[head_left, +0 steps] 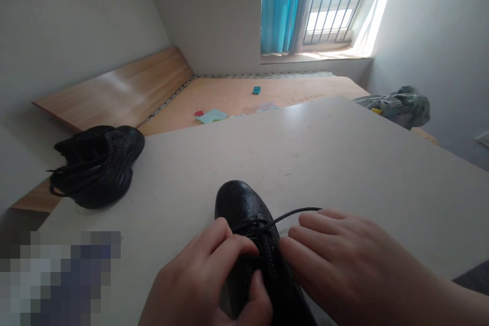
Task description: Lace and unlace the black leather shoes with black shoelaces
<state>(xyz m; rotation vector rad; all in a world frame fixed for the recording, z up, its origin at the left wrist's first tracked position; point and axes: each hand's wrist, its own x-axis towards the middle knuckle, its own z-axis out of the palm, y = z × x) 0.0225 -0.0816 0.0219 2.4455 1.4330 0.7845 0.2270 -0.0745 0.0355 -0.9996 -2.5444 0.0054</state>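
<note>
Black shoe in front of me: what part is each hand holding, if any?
The right hand seems to hold the lace of the black shoe along its free length, grip hidden. The left hand is at the shoe; its hold can't be told.

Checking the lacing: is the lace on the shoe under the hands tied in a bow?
No bow shows: the lace stretches from the shoe to the right hand. The left hand hides some lacing.
</note>
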